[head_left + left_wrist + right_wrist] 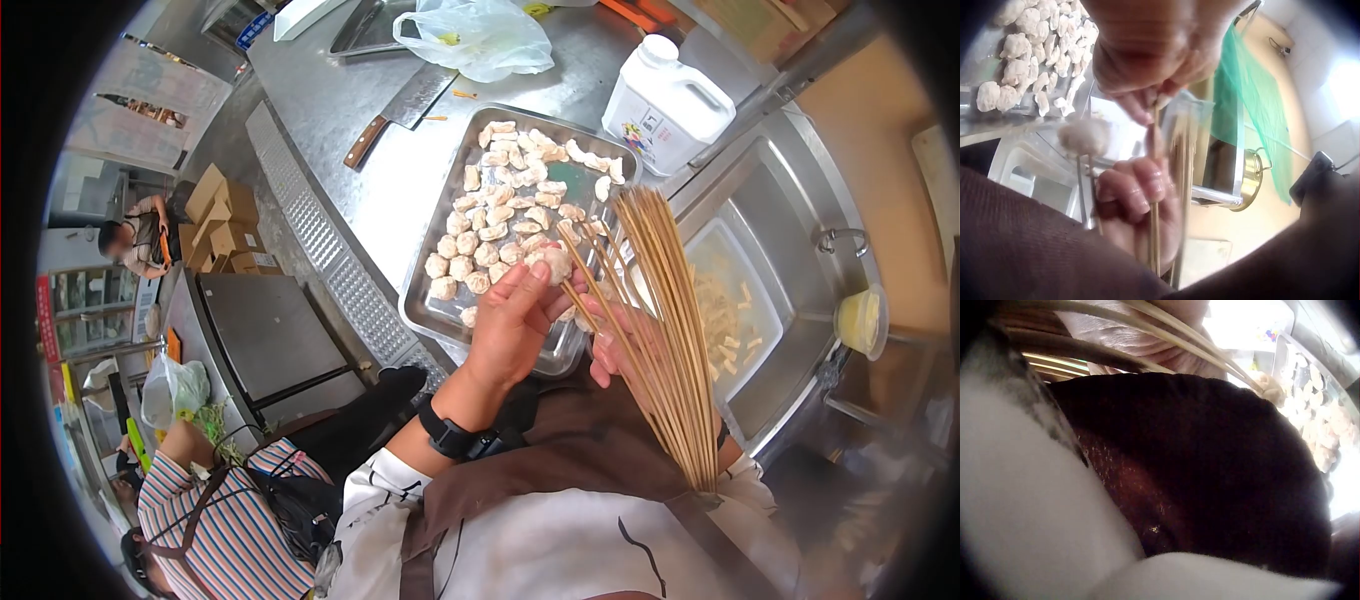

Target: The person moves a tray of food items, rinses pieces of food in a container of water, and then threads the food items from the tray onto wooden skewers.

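Note:
My left hand [508, 318] is over the near side of a metal tray [440, 320] holding many pale, coated balls and pieces. In the left wrist view its fingertips pinch a bamboo skewer [1155, 122]. A pale ball [1085, 136] sits on the tips of two skewers beside that pinch; in the head view it overlaps the left thumb. My right hand [628, 340] holds these skewers lower down, with fingers [1124, 186] curled round them. A large bundle of bamboo skewers [680, 330] fans up beside the right hand, its lower end against the right forearm. The right palm is partly hidden.
A cleaver [415, 100], a plastic bag [485, 40] and a white jug [665, 105] stand or lie behind the tray. To the right, a sink [790, 165] contains a tub of pale strips [728, 320]. Two people [145, 235] and cardboard boxes [222, 220] are left.

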Tool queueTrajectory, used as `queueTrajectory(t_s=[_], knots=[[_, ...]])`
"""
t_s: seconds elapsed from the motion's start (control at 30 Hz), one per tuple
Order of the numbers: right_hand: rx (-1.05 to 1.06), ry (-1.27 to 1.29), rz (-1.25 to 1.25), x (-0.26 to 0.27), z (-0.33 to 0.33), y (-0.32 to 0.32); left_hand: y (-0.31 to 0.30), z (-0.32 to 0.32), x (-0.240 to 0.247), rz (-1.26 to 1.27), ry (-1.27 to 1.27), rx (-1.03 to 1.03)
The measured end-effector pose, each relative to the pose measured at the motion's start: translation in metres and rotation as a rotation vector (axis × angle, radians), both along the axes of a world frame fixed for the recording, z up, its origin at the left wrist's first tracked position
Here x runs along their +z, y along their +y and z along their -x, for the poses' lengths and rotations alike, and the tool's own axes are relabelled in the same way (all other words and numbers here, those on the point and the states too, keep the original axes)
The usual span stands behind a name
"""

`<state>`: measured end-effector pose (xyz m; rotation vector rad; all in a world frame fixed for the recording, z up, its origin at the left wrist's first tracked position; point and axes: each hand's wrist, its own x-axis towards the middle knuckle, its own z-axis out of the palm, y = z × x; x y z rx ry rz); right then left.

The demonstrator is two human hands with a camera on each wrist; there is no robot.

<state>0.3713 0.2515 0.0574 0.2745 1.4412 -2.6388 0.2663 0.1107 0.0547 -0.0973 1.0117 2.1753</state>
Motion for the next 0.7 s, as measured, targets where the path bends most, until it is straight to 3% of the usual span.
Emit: queueTrajectory(t_s=[0.1,0.33,0.43,0.57,0.67,0.7], knots=[[-0.067,-0.072,0.064,0.006,0.006,-0.003,0.001,-0.004,0.001,-0.007,-0.019,-0.015],[-0.146,0.040,-0.092,0.012,0.015,-0.007,0.001,-0.003,0.009,-0.081,-0.034,-0.049],[-0.187,-0.053,0.014,0.014,0.022,-0.007,0.004,-0.006,0.008,-0.011,-0.038,-0.054],[-0.050,-0.018,-0.292,0.004,0.021,0.004,0.003,0.000,-0.001,0.099,-0.040,-0.081],[-0.110,0.020,-0.566,0.003,0.025,-0.003,0.001,0.006,-0.008,0.255,-0.015,-0.157],[-0.073,0.195,-0.769,0.034,0.035,0.002,0.001,0.007,-0.011,0.314,-0.003,-0.191]])
